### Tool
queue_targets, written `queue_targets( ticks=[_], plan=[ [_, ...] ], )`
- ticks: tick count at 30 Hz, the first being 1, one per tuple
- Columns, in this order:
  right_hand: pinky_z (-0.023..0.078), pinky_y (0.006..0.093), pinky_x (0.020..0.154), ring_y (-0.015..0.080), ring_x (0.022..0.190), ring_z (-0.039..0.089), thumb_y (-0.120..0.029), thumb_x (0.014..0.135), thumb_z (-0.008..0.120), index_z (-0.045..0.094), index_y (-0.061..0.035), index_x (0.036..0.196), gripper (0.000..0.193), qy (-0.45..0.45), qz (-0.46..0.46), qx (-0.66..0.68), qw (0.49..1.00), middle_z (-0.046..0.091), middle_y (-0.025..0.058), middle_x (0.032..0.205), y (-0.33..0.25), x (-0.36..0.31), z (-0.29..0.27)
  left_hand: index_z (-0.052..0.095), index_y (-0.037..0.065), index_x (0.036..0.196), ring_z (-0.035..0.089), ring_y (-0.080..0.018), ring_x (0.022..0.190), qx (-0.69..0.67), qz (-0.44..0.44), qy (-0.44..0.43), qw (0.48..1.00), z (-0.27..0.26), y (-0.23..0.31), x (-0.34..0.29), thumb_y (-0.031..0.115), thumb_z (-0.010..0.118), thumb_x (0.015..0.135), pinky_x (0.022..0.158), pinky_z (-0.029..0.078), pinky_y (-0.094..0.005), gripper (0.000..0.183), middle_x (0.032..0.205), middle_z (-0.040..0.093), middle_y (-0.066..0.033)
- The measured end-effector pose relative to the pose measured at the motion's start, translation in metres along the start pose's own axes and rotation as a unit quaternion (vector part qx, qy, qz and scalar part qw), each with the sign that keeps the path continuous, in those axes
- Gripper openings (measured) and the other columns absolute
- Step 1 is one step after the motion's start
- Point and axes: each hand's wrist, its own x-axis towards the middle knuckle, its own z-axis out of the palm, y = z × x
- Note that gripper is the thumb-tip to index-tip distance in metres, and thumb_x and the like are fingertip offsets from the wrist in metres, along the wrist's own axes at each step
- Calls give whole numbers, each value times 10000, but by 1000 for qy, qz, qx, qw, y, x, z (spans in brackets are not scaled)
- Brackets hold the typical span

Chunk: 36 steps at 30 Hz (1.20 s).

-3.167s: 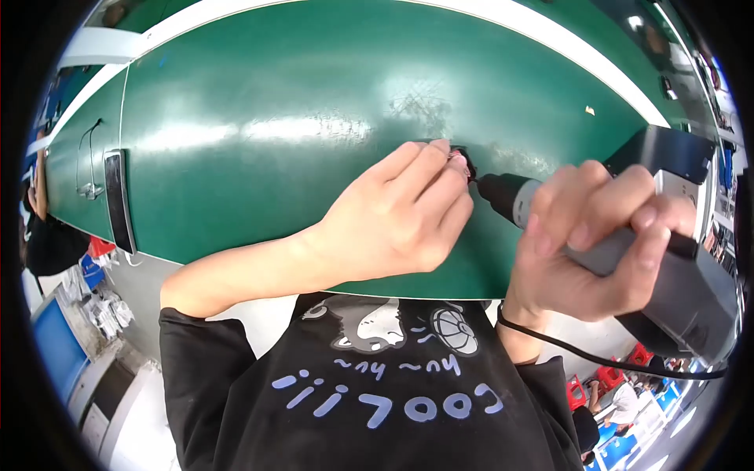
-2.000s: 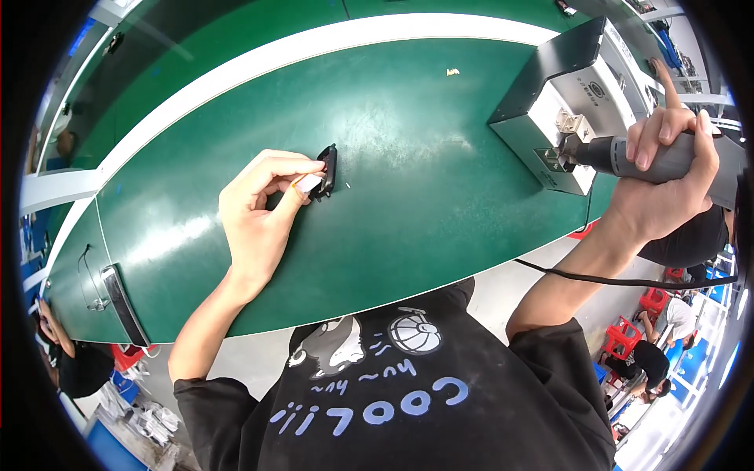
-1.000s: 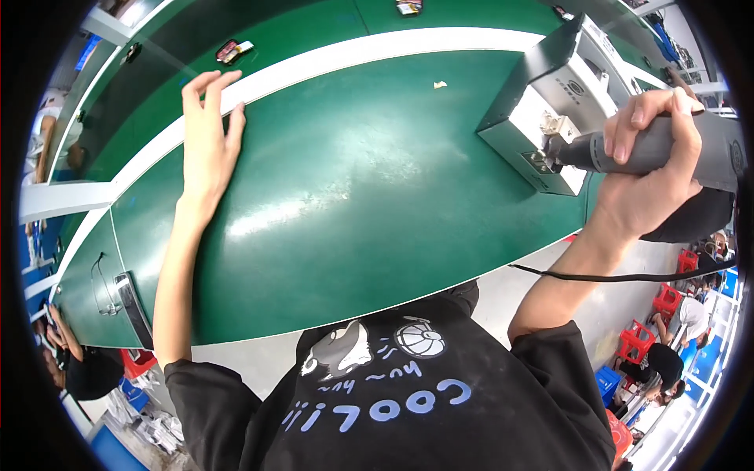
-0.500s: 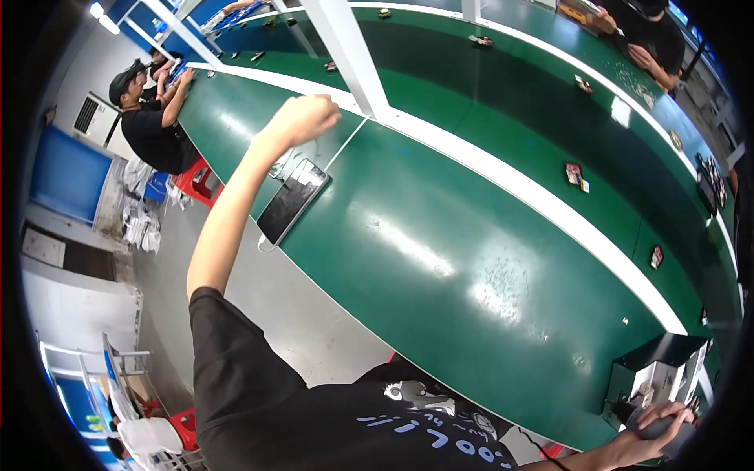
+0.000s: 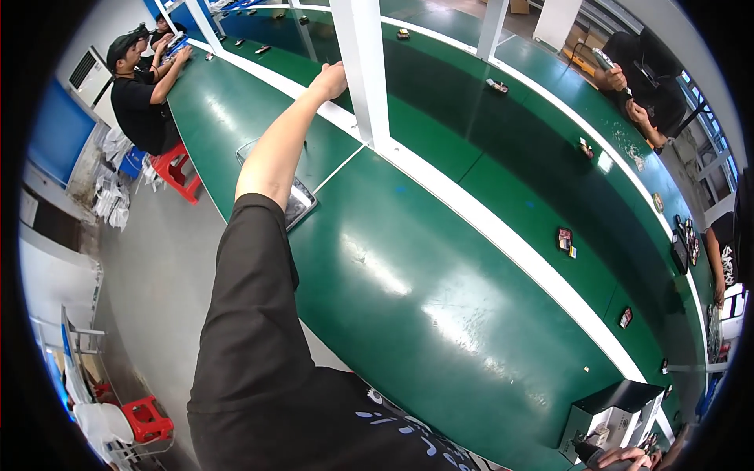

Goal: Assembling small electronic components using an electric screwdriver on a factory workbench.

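Observation:
My left hand point(image 5: 333, 80) is stretched far out over the white rail, beside a white upright post point(image 5: 363, 74). Its fingers are curled, and their tips are hidden behind the post, so I cannot see what they hold. Under that arm a dark phone-like device point(image 5: 301, 206) lies on the green bench point(image 5: 440, 275), mostly covered by my sleeve. At the lower right edge my right hand point(image 5: 624, 458) is closed round a dark, rounded tool-like object point(image 5: 587, 452). This sits against a black and white box point(image 5: 616, 412) on the bench.
Beyond the white rail point(image 5: 479, 208) runs a green conveyor carrying small parts, among them a dark red one point(image 5: 565, 239). Co-workers sit at the far left and across the belt at the right. Red stools point(image 5: 179, 174) stand on the grey floor point(image 5: 157, 290).
My left hand has moved away from above the bench, up and over the rail to the post. My sleeve now covers most of the phone-like device. The view has shifted; my right hand stays by the box.

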Motion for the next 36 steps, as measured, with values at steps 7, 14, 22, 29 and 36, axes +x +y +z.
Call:
queue_targets(
  ticks=[7,14,22,29,36],
  plan=[
    [329,256,347,150,362,385,-211,931,554,503,-21,823,224,17,1,6,1000,537,102,634,8,-2,8,628,115,1159,537,-321,1084,50,62,13,997,-35,31,-47,172,568,892,952,450,-449,280,1091,584,-141],
    [376,295,354,165,362,414,-239,927,550,548,-45,833,215,-53,54,98,992,594,98,694,32,12,-16,594,80,1142,520,-288,1009,36,134,13,990,-115,156,-216,136,606,846,897,485,-397,302,1077,553,-104],
    [250,214,376,112,434,319,-159,940,509,466,9,1036,199,-118,57,256,958,431,69,737,45,10,-34,613,110,1095,541,-217,939,-126,336,-69,931,-71,380,-337,104,665,799,831,497,-352,301,1063,562,-36],
    [355,220,322,111,378,386,-233,948,513,402,-27,949,234,-127,42,249,959,463,83,701,21,3,-30,609,99,1043,561,-198,922,-222,437,-92,867,-48,491,-371,197,715,796,781,518,-319,287,1062,561,-21],
    [346,209,308,102,374,349,-195,919,527,423,-31,933,195,-116,52,283,951,484,118,757,25,-6,-45,637,50,1112,595,-192,935,-158,504,-71,846,-49,506,-380,151,680,767,735,526,-297,362,1075,609,-38]
  ],
)
